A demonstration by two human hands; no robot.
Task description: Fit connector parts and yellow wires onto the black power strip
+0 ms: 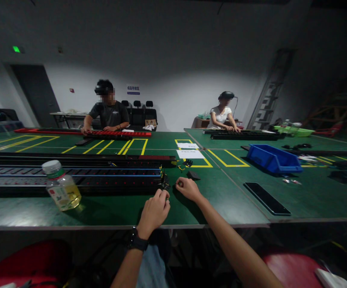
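My left hand, with a black watch on its wrist, is closed at the right end of a long black rail assembly with blue strips and red dots. Its fingertips are curled near thin wires and small dark parts at that end; what they grip is too small to make out. Just right of it, my right hand pinches thumb and fingers together low over the green table. Whatever is between them is hidden. Beyond the right hand lie a small black block and a small black piece.
A capped bottle of yellow drink stands before the rails. To the right are a phone and a blue bin. Paper sheets lie farther back. Two people work across the table.
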